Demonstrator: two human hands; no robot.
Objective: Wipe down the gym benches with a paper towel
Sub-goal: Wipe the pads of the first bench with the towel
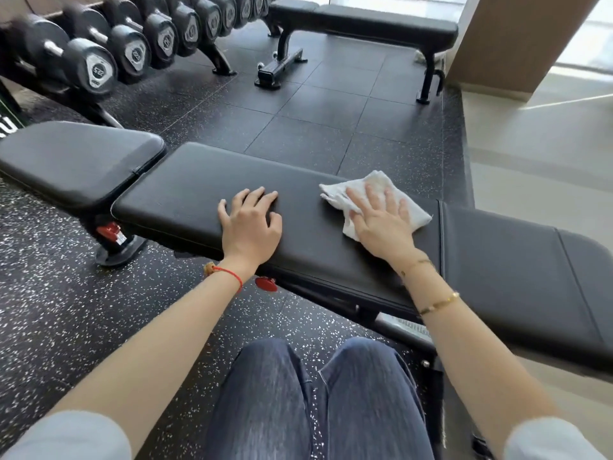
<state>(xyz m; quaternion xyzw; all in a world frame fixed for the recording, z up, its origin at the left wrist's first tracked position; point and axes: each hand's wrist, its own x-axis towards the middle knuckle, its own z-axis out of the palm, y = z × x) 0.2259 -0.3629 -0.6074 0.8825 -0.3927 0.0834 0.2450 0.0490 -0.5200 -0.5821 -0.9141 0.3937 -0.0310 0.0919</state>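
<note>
Right hand flat, fingers spread, pressing crumpled white towel onto smooth black padded surface. Left hand just beside it, fingers lightly bent, resting on pad, holding nothing.

Both forearms bare, stretched forward and slightly inward from pale sleeves at the lower corners. Left hand palm down, fingers spread and a little bent at the knuckles, fingertips and thumb resting on the black bench pad. Red string bracelet with a small bead around the left wrist. Right hand also palm down, fingers straight and splayed, pressing flat on the white paper towel, thumb out to the left side. Two thin gold bracelets on the right forearm, one at the wrist, one further up. Knees in blue jeans below, between the arms.
</note>
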